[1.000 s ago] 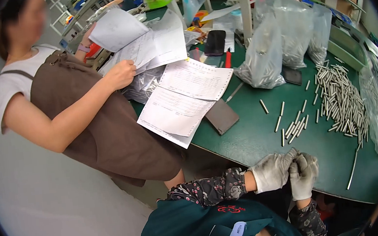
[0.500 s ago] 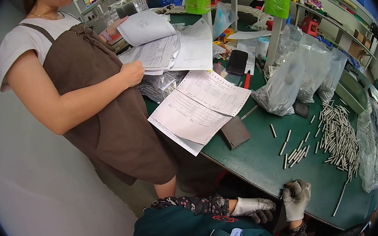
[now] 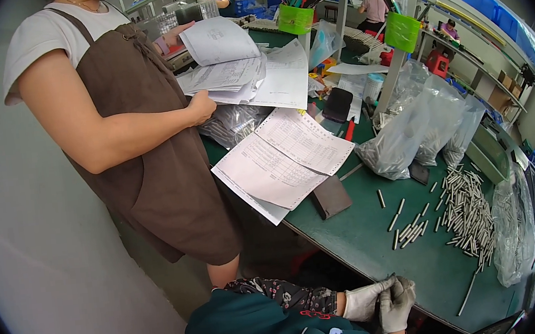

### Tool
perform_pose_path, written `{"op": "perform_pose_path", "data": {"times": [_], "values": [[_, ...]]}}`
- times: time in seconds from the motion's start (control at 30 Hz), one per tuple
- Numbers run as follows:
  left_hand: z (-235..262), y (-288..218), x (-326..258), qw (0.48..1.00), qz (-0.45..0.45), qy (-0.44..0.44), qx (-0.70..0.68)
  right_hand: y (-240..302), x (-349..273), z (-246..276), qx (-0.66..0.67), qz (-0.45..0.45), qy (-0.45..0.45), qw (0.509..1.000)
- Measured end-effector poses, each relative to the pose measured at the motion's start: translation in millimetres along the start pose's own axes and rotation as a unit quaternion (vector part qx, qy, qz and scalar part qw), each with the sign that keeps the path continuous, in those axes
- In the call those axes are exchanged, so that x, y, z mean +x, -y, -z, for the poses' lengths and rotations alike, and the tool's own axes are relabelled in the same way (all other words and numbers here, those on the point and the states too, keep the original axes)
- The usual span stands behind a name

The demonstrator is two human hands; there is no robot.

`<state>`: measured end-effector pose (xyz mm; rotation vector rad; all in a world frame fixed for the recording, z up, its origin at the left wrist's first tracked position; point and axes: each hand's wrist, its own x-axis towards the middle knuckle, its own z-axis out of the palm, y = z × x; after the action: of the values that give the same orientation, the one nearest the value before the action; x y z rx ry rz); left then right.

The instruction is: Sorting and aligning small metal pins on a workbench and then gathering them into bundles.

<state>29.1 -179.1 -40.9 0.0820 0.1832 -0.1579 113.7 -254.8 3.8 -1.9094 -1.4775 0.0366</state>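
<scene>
Both my hands wear white work gloves with greyish fingers and meet at the near edge of the green table (image 3: 354,249). The fingers of my left hand (image 3: 364,301) are closed and press against my right hand (image 3: 397,304). My right hand is curled, knuckles up; anything inside either hand is too hidden to make out. Beyond them lies a small group of short metal pins (image 3: 411,233). Farther right is a large heap of similar pins (image 3: 468,211), with one long thin rod (image 3: 466,293) pointing from it toward me.
At left a person in a brown apron (image 3: 149,153) holds a stack of papers (image 3: 225,73). Printed sheets (image 3: 286,158) overhang the table edge beside a brown block (image 3: 331,197). Clear bags of metal parts (image 3: 401,140) stand behind the pins, near a black phone (image 3: 337,104) and a shelf post (image 3: 394,69).
My left hand has moved right and joined my right hand, which shifted slightly left. The view has tilted a little. The person at left still holds the papers.
</scene>
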Motion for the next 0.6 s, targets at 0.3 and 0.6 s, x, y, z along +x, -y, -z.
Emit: {"op": "perform_pose_path", "data": {"times": [0.3,0.6], "values": [[-4.8,-0.8,-16.0,0.996,-0.033,-0.002,0.082,-2.1,-1.1,9.1,0.469,-0.28,0.008,0.838],[-22.6,-12.0,-31.7,0.992,-0.015,0.028,0.126,50.3,17.6,32.2,0.555,-0.217,0.04,0.802]]}}
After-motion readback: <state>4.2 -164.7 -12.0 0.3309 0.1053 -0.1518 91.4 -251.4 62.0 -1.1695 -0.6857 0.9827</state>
